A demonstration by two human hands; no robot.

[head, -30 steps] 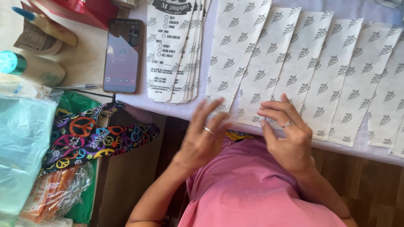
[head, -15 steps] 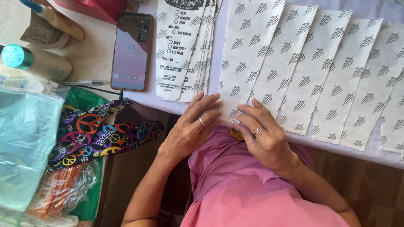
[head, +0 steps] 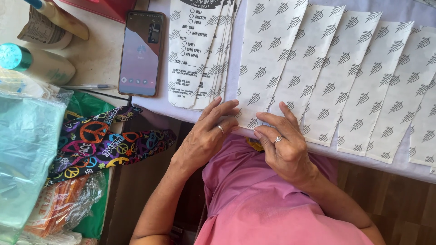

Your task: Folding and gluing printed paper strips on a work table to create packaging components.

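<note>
A food-stall packing table: rows of printed paper sleeves (head: 290, 59), order-tick wrappers (head: 195, 50), a phone (head: 141, 53) and sauce bottles (head: 41, 63)

Single head-worn view, looking steeply down from above the person's chest onto the near table edge (head: 408, 165). It sits close: left hand (head: 206, 136) and right hand (head: 284, 145) fill the frame's centre, the pink shirt (head: 272, 204) the lower middle, patterned paper sleeves (head: 318, 68) the upper right. No second view overlaps it.
</note>
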